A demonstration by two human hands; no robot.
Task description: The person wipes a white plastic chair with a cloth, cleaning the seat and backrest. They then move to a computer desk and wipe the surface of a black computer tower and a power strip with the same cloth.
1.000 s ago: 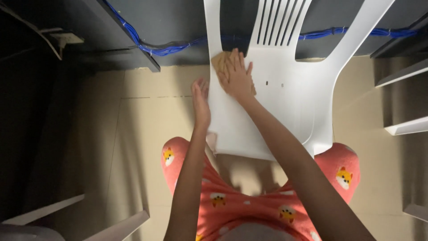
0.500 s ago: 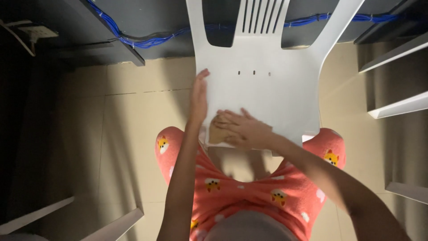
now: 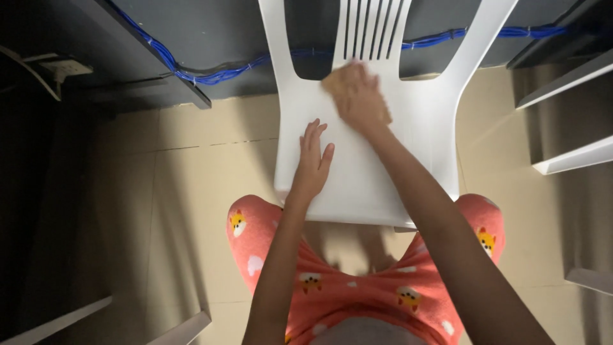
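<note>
White plastic chair under two hands on a tan tiled floor.

The chair's long axis runs away from the person, its slatted back pointing toward the dark wall. The left hand lies open and flat on the seat's left side. The right hand, somewhat blurred, presses a tan cloth against the seat's rear, at the base of the slats.

cloth mostly hidden, chair top cropped
</note>
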